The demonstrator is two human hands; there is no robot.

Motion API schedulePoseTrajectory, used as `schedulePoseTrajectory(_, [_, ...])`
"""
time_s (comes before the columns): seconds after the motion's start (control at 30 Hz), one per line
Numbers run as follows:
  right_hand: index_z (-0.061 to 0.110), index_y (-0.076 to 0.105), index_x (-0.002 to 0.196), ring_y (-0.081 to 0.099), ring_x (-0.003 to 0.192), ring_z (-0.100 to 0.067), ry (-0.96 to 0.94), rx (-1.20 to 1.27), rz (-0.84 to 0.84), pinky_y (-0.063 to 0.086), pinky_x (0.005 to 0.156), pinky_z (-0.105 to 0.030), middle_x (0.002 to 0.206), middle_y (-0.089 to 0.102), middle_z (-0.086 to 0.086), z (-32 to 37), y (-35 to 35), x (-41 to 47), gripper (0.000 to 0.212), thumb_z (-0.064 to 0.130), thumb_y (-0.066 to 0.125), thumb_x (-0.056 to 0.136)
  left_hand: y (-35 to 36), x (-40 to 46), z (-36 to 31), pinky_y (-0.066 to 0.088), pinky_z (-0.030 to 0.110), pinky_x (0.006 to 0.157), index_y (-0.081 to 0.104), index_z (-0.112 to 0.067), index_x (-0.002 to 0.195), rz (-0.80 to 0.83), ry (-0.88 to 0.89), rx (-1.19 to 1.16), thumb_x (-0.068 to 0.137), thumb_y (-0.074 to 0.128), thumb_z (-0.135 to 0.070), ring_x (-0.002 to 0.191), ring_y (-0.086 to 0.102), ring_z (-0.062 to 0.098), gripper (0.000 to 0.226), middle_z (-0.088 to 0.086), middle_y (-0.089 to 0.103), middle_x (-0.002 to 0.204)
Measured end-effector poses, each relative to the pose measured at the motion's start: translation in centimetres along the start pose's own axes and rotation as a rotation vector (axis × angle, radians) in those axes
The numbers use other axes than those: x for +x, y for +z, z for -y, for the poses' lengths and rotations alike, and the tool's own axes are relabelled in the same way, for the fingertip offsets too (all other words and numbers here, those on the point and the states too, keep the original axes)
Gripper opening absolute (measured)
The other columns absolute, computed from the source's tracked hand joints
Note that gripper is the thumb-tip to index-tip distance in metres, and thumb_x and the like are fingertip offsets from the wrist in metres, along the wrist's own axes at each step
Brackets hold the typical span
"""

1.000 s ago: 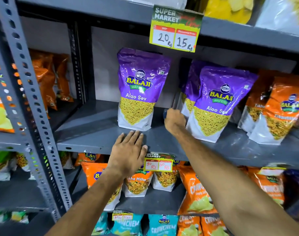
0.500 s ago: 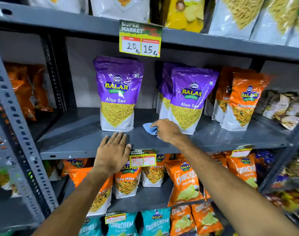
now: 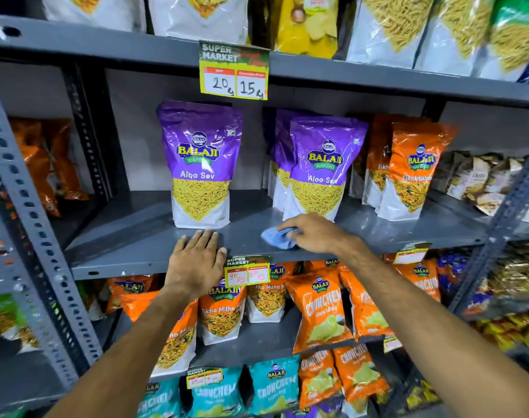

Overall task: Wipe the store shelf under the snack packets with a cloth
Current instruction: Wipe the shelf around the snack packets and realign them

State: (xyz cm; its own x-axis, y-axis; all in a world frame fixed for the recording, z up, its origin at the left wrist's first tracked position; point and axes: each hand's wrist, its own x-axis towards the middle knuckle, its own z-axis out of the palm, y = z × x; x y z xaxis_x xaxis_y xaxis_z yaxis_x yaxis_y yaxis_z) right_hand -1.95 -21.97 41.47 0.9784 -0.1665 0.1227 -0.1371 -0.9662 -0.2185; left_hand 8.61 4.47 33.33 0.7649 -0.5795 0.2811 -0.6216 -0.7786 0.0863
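Grey metal shelf (image 3: 121, 236) as landmark, seen from the head view. On its front part, just right of centre: small blue cloth (image 3: 277, 237), bunched, pressed flat against the shelf surface under the right hand (image 3: 316, 232). Fingers (image 3: 288, 228) of that hand curled down over the cloth, pinching it against the shelf; most of the cloth showing to the left of the fingertips. Directly behind the right hand, standing upright on the shelf: purple Aloo Sev packet (image 3: 323, 167), with a second purple packet (image 3: 279, 146) half hidden behind it. Hand close to the packet's base; contact not clear.

Towards the shelf's front lip, left of the cloth and apart from it: left hand (image 3: 196, 260), palm down, fingers (image 3: 203, 239) laid flat, close together and only slightly fanned, holding nothing, tips pointing at the shelf's back. Just beyond those fingertips, upright on the shelf: another purple Aloo Sev packet (image 3: 200, 164), standing alone with bare shelf on either side.

Further right along the same shelf: orange Tikha Mitha packets (image 3: 414, 170), upright, well clear of the cloth. Clipped to the shelf's front edge, between the two wrists: small price tag (image 3: 247, 271). Hanging from the shelf above: larger price tag (image 3: 234, 70) reading 20 and 15.
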Motion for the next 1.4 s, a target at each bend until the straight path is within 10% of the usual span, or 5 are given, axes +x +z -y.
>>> schedulePoseTrajectory(0.13, [0.036,0.059,0.134,0.058,0.121,-0.028,0.006,-0.087,0.005,0.048,0.091,-0.041,0.137,0.061,0.0,0.9,3.1,-0.4,0.046,0.059,0.039,0.099,0.0,0.0,0.0,0.008,0.043,0.129,0.023,-0.016,0.162,0.012,0.006,0.008,0.108,0.016,-0.048,0.159,0.011,0.017,0.063,0.002,0.019,0.171])
schedulePoseTrajectory(0.8, [0.038,0.058,0.135,0.055,0.128,-0.022,-0.023,-0.135,-0.209,0.05,0.094,-0.047,0.143,0.057,0.012,-10.6,2.2,-4.1,0.043,0.054,0.042,0.099,2.5,3.1,-15.9,0.002,0.041,0.13,0.015,-0.01,0.163,0.048,0.043,0.009,0.109,0.016,-0.045,0.16,0.007,0.022,0.065,0.007,0.013,0.173])
schedulePoseTrajectory(1.4, [0.037,0.068,0.112,0.066,0.096,-0.035,-0.01,-0.144,-0.258,0.052,0.072,-0.039,0.103,0.074,-0.005,-21.5,-4.8,-5.5,0.024,0.033,0.06,0.089,4.7,4.3,-24.0,0.007,0.042,0.13,0.016,-0.007,0.162,0.026,-0.068,0.083,0.107,0.015,-0.048,0.159,0.011,0.025,0.069,0.01,0.016,0.172])
